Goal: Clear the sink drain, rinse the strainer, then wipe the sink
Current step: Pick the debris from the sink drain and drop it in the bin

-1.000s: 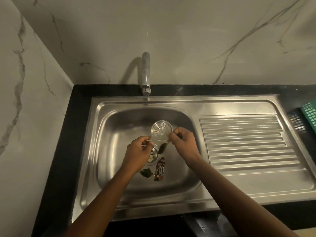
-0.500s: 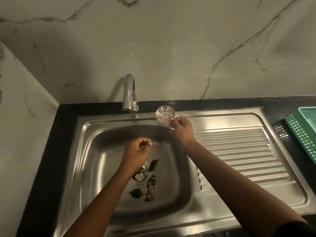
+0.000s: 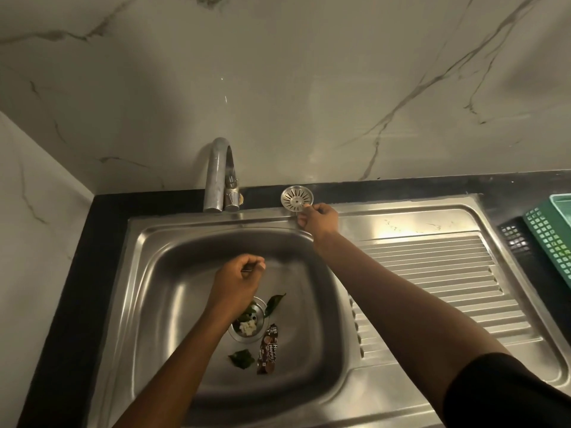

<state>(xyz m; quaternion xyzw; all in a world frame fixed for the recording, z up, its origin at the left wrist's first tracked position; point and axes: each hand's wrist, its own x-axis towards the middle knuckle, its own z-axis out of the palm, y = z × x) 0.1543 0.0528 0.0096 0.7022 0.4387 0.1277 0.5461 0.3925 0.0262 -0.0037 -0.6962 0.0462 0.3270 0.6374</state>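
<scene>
A round slotted metal strainer (image 3: 297,197) is at the sink's back rim, right of the tap, pinched at its near edge by my right hand (image 3: 316,219). My left hand (image 3: 236,281) hovers over the basin with fingers curled; a thin metal glint shows between thumb and fingers, too small to name. The open drain (image 3: 248,324) below it holds white scraps and a green leaf. A leaf (image 3: 275,302), another leaf (image 3: 241,359) and a brown snack wrapper (image 3: 268,349) lie on the floor of the steel sink (image 3: 173,304).
A chrome tap (image 3: 221,174) stands at the back over the basin. The ribbed drainboard (image 3: 432,273) runs to the right. A green plastic basket (image 3: 553,233) sits on the black counter at the far right. Marble walls close the back and left.
My right hand has carried the strainer up out of the basin to the back rim beside the tap. My left hand has stayed over the drain. The camera has tilted up.
</scene>
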